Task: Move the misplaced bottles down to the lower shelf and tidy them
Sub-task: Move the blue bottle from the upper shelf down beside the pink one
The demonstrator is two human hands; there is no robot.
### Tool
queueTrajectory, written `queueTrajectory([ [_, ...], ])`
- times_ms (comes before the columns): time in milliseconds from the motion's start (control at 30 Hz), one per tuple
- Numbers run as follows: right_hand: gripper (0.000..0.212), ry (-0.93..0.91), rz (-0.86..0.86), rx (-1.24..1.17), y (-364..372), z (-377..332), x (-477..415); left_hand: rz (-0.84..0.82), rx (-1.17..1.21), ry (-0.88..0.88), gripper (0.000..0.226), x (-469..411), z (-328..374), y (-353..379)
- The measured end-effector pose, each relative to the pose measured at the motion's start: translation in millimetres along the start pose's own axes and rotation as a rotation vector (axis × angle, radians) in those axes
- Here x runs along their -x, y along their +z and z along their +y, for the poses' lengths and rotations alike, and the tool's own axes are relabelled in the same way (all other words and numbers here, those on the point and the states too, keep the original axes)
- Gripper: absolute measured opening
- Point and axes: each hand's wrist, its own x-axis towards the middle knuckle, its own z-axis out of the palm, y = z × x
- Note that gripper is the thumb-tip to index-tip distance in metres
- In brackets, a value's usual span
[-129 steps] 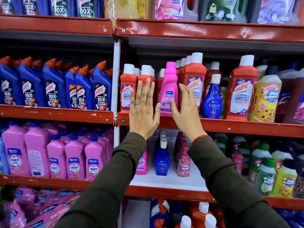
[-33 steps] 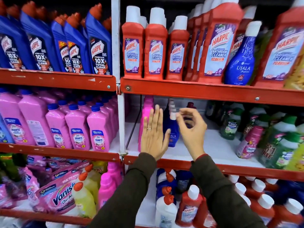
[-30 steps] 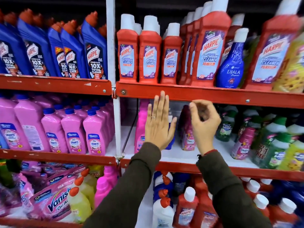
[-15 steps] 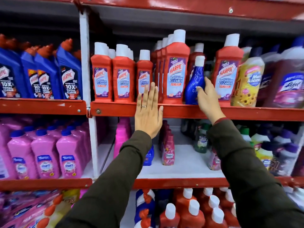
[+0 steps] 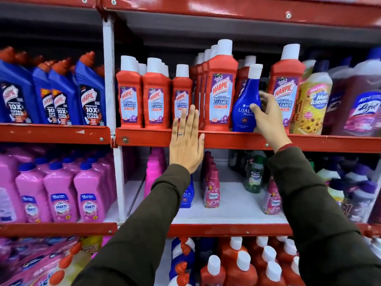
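Note:
A blue Ujala bottle [image 5: 244,100] with a white cap stands among red Harpic bathroom cleaner bottles [image 5: 219,89] on the upper shelf [image 5: 237,140]. My right hand [image 5: 268,118] wraps it, thumb on its front and fingers behind its right side. My left hand [image 5: 185,145] is flat and open, fingers together, in front of the upper shelf's red edge. On the white lower shelf [image 5: 233,205] stand a pink bottle [image 5: 154,172], another blue Ujala bottle [image 5: 187,195] partly hidden by my left sleeve, and a row of pink Comfort bottles [image 5: 211,188].
A yellow Max Kleen bottle [image 5: 313,104] and purple bottles stand to the right on the upper shelf. Blue Harpic bottles [image 5: 51,96] fill the left bay, with pink Shakti bottles [image 5: 59,195] below. A lone Comfort bottle [image 5: 272,199] and a green bottle [image 5: 254,176] stand lower right.
Both hands rose from the lower shelf to the upper shelf's edge. My right hand reached the blue Ujala bottle and closed around it. The view tilted up.

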Motion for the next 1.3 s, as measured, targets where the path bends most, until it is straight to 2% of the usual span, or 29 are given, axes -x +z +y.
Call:
queueTrajectory([
  [167,0.040,-0.053,-0.016,-0.040,-12,-21,6,-0.011,-0.001,0.005,0.063,0,0,2],
  [367,0.038,0.000,-0.149,-0.193,-15,-22,36,0.019,0.084,0.024,0.063,8,-3,0],
  [467,0.036,-0.023,-0.259,-0.215,-5,-3,67,0.021,0.154,0.056,0.065,40,-11,5],
  [567,0.036,-0.017,-0.362,-0.218,11,26,103,-0.054,0.162,0.033,0.069,91,-24,19],
  [800,0.030,0.064,-0.424,-0.136,60,88,170,-0.214,0.142,-0.047,0.073,189,-36,51],
  [1100,0.039,0.234,-0.520,-0.134,122,145,195,-0.377,0.026,-0.126,0.064,230,-32,72],
  [1300,0.043,0.236,-0.579,-0.110,146,162,194,-0.367,-0.026,-0.115,0.067,234,-35,81],
])
